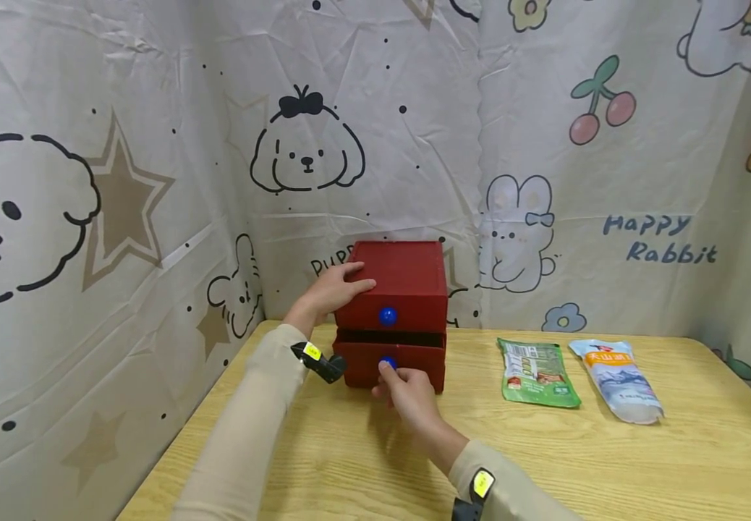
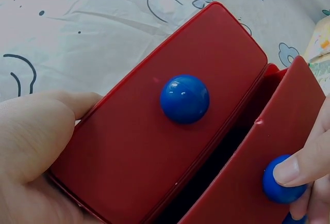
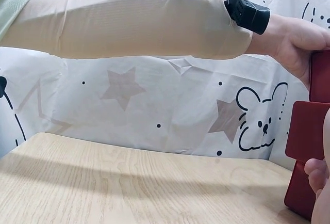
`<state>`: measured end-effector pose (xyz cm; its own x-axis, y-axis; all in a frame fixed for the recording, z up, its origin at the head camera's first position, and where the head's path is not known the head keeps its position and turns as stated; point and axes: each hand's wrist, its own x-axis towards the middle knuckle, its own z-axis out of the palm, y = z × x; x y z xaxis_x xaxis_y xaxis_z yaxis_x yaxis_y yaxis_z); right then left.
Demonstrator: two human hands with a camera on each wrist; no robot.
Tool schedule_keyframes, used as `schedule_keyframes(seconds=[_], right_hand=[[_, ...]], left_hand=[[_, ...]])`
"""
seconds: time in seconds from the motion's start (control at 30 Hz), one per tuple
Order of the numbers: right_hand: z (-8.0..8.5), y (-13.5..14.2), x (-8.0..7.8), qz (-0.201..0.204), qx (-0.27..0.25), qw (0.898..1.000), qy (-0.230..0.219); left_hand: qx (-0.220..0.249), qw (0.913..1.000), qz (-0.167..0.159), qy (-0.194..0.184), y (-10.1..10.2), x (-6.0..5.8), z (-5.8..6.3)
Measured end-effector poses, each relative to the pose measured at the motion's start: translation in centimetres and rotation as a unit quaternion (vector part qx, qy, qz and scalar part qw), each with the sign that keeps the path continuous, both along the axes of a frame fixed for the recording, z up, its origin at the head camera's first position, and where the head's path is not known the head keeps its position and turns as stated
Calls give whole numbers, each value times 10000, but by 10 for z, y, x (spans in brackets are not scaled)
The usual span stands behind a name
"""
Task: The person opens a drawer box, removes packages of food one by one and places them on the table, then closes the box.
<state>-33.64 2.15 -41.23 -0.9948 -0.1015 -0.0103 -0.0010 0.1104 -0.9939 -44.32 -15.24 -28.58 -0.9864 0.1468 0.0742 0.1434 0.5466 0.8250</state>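
Observation:
A red drawer cabinet (image 1: 398, 268) stands on the table, with a round blue knob (image 2: 184, 99) on its upper drawer. Below, a red drawer (image 1: 356, 362) juts out, leaving a dark gap along its top. My left hand (image 1: 331, 291) rests at the cabinet's upper left edge, its fingers lying over the top. With thumb and fingers, my right hand (image 1: 411, 398) pinches the blue knob (image 2: 283, 180) of the jutting drawer. Part of another blue knob (image 2: 294, 219) shows lower down in the left wrist view. The drawer's contents are hidden.
On the wooden table (image 1: 349, 463), a green packet (image 1: 538, 373) and a white-and-blue pouch (image 1: 619, 380) lie to the right of the cabinet. A printed curtain (image 1: 414, 166) hangs behind the table and along its left side.

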Motion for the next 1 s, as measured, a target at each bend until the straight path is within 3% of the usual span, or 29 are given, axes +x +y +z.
schedule_keyframes(seconds=[1.0], right_hand=[[1, -7, -21, -395, -37, 9992, -43]], left_hand=[[83, 9999, 76, -42, 0, -2, -1]])
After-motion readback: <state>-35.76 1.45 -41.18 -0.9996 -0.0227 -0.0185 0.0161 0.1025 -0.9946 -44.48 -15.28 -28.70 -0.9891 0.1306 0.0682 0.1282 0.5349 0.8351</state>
